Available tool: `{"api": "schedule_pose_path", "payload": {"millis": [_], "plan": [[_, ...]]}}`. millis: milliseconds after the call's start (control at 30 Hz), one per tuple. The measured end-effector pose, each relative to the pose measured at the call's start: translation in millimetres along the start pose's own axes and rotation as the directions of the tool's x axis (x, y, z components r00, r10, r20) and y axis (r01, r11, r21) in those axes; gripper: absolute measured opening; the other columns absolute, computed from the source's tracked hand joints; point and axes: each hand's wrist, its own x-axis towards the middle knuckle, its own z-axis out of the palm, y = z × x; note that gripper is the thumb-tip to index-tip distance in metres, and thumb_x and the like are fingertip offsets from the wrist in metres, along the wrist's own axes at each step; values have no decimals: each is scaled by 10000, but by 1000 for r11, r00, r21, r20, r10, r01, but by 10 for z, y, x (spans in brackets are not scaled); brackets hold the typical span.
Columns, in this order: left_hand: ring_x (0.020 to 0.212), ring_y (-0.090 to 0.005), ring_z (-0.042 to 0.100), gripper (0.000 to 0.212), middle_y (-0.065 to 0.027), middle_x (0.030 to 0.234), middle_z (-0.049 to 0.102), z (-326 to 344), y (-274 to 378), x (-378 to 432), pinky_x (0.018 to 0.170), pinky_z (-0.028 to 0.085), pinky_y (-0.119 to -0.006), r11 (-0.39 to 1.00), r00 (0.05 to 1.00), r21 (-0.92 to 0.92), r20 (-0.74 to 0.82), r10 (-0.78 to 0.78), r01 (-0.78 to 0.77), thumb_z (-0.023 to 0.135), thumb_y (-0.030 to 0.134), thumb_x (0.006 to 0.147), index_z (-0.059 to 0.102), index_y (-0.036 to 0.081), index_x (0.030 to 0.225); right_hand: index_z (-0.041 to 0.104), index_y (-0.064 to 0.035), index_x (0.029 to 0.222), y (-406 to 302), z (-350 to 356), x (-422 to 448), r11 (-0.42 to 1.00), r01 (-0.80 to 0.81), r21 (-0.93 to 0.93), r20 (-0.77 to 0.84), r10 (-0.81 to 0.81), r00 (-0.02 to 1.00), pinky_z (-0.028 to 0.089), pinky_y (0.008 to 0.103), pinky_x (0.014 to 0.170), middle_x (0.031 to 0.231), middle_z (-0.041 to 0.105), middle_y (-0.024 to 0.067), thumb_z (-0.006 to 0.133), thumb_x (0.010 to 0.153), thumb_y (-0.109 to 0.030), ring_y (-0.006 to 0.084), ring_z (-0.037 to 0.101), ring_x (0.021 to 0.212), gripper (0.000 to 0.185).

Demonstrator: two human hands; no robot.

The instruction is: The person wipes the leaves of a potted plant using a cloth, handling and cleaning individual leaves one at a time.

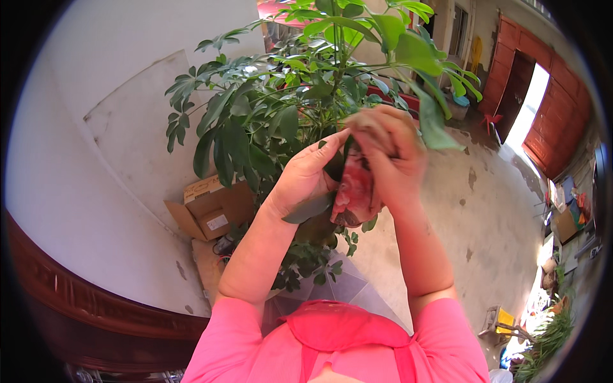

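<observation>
In front of me stands a leafy green schefflera plant [282,124], its leaflets spread around both hands. My right hand [397,155], blurred at the fingers, grips a bunched red patterned cloth [353,189]. The cloth hangs down below the palm, beside several dark leaflets. My left hand [304,167] is just left of it, thumb and fingers around a leaf that the hand partly covers. Another leaflet [310,208] crosses just below the left palm, close to the wrist. The two hands nearly meet at the fingertips.
An open cardboard box [218,210] sits left of the plant by the white wall [119,72]. Dark red wooden furniture [96,306] curves along the lower left. Concrete floor [479,206] extends right towards a red metal gate [560,139]. A yellow item [505,321] stands lower right.
</observation>
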Motion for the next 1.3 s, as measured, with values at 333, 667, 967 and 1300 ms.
{"api": "schedule_pose_path", "payload": {"millis": [333, 667, 967, 1300], "plan": [[1356, -286, 345, 545, -144, 1465, 360, 377, -121, 189, 1115, 318, -432, 955, 794, 183, -532, 295, -232, 285, 391, 1030, 299, 33, 1441, 685, -60, 968, -129, -103, -223, 824, 418, -383, 354, -287, 890, 509, 340, 688, 944, 617, 49, 678, 640, -14, 260, 585, 840, 331], [1238, -247, 478, 541, -119, 1368, 470, 341, -174, 171, 1014, 407, -407, 989, 836, 95, -529, 145, -112, 274, 414, 1031, 338, 45, 1422, 663, -61, 942, 91, -115, 78, 725, 336, -601, 158, -304, 939, 468, 351, 663, 900, 605, 55, 692, 735, -41, 262, 574, 815, 209], [1351, -305, 359, 524, -157, 1436, 403, 346, -119, 108, 1126, 311, -446, 869, 654, 176, -594, 469, -463, 281, 372, 1031, 326, 24, 1420, 669, -56, 1010, -355, -155, -271, 867, 284, -409, 175, -231, 957, 477, 359, 699, 949, 616, 70, 722, 699, -15, 273, 578, 841, 318], [1345, -275, 368, 571, -134, 1435, 403, 397, -258, 168, 1115, 311, -419, 837, 632, 376, -548, 548, -399, 295, 429, 1021, 329, 24, 1422, 659, -29, 986, -370, 191, -583, 853, 302, -426, 275, -196, 941, 524, 339, 694, 963, 630, 82, 652, 652, 4, 273, 601, 824, 336]]}}
